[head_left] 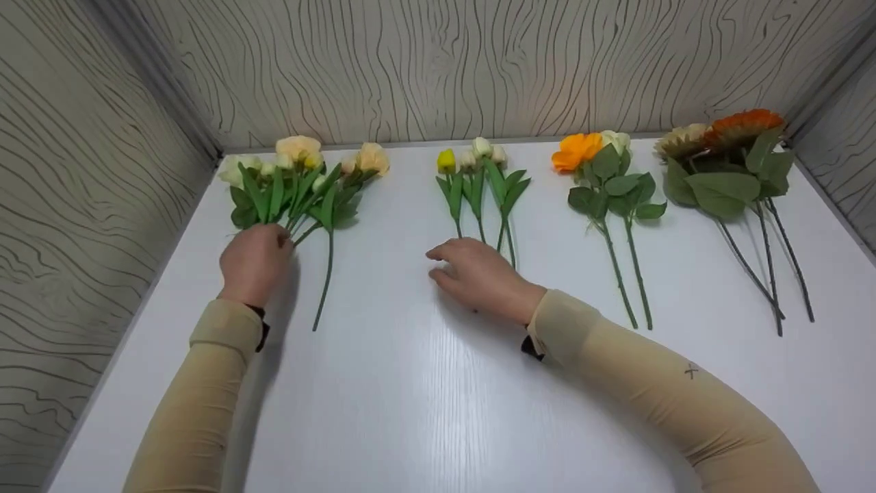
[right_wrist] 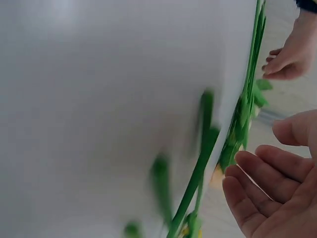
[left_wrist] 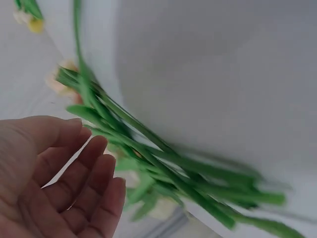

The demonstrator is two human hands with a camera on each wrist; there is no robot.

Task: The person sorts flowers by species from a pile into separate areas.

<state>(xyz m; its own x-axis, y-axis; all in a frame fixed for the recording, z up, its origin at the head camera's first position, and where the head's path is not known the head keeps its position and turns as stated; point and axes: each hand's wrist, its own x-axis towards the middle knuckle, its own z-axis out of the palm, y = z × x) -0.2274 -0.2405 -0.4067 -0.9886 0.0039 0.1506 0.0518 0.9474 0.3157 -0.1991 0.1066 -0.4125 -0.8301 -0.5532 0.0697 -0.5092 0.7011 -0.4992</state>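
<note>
At the left lies a bunch of cream and peach artificial flowers (head_left: 277,195) with green leaves. My left hand (head_left: 254,266) is over its stems, back of the hand up. In the left wrist view the fingers (left_wrist: 91,153) bend loosely beside the green stems (left_wrist: 133,121), thumb close to the index finger, nothing held between. One leafy stem (head_left: 330,260) slants away from that bunch. My right hand (head_left: 479,277) hovers by the lower stems of the yellow and white tulips (head_left: 457,198), covering some stem ends. Its fingers (right_wrist: 262,186) are spread and loosely bent, with nothing in them.
Right of the tulips lie two stems with an orange flower (head_left: 577,152) and a white flower (head_left: 617,141). Farther right are brown-orange flowers (head_left: 742,130) on long dark stems. Wood-patterned panels (head_left: 438,68) stand behind and beside the white table (head_left: 383,397).
</note>
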